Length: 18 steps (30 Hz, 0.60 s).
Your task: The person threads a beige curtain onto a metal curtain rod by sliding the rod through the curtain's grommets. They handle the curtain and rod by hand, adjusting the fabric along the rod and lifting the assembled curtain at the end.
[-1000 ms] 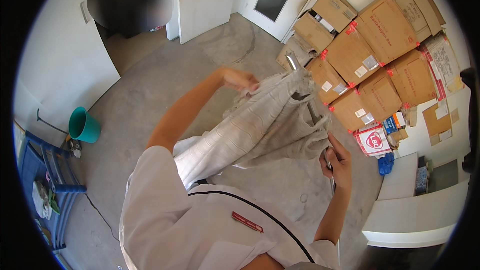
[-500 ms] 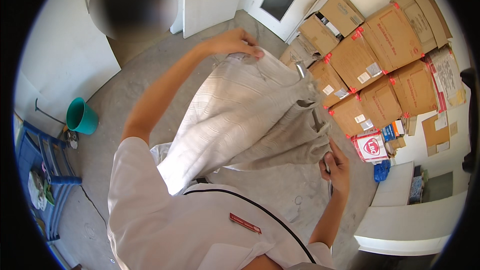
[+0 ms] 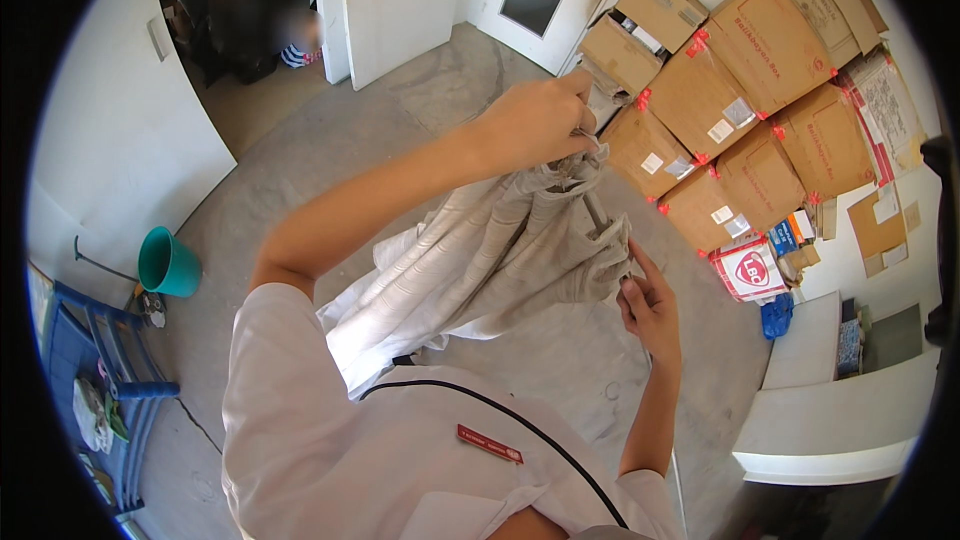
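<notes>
A light grey-beige curtain [image 3: 470,250] with fine stripes hangs in folds in front of me, its top edge bunched toward the right. My left hand [image 3: 540,125] is closed on the gathered top edge at the far side. A slim metal rod [image 3: 597,212] shows between the folds of that edge, passing through the openings in the cloth. Lower and to the right, my right hand [image 3: 650,312] grips the rod beside the bunched cloth. The rod's thin lower length runs down past my right forearm. The curtain's lower part lies against my shirt.
Taped cardboard boxes [image 3: 745,110] are stacked at the right, near a white cabinet [image 3: 800,340]. A green bucket [image 3: 168,265] and a blue chair [image 3: 120,340] stand at left on the concrete floor [image 3: 260,210]. A person [image 3: 255,10] is in the far-left doorway.
My left hand has moved right, toward my right hand, carrying the curtain's top edge. The cloth, spread wide before, is now bunched in folds. My right hand has shifted slightly left.
</notes>
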Motion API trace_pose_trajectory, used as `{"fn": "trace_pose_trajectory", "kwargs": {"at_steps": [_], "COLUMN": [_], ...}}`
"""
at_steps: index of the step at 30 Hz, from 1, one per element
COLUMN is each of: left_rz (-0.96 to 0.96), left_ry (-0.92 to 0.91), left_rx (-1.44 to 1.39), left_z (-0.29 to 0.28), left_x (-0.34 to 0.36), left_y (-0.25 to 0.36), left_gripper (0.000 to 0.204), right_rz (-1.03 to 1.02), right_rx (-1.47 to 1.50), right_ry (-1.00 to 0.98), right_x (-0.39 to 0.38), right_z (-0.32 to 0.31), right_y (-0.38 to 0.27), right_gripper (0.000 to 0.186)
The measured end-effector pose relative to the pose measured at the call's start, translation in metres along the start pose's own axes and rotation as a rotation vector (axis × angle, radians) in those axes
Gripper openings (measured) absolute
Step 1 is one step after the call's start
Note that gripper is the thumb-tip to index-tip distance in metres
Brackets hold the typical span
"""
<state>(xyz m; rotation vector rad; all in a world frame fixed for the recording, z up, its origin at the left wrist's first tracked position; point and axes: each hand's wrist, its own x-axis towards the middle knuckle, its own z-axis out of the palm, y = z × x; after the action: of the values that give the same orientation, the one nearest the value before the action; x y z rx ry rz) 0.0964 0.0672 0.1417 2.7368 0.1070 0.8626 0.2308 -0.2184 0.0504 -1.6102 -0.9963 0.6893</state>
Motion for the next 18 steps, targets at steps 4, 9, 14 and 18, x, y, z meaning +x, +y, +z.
{"fn": "trace_pose_trajectory", "kwargs": {"at_steps": [4, 9, 14, 18], "left_rz": [-0.052, -0.266, -0.458, -0.419], "left_ry": [0.236, 0.594, -0.102, -0.332], "left_rx": [-0.479, -0.831, -0.824, -0.824], "left_z": [0.009, 0.049, 0.067, 0.073], "left_x": [-0.015, -0.046, -0.069, -0.079], "left_y": [-0.012, -0.021, -0.083, -0.114], "left_gripper": [0.029, 0.037, 0.061, 0.08], "right_rz": [-0.02, 0.012, 0.01, 0.025], "right_rx": [0.026, 0.038, 0.065, 0.102], "right_ry": [0.075, 0.032, -0.004, -0.001], "right_x": [-0.001, 0.0, 0.001, -0.003], "right_z": [0.001, -0.001, -0.004, -0.004], "right_y": [-0.004, -0.007, -0.008, -0.012], "right_gripper": [0.064, 0.067, 0.066, 0.064]}}
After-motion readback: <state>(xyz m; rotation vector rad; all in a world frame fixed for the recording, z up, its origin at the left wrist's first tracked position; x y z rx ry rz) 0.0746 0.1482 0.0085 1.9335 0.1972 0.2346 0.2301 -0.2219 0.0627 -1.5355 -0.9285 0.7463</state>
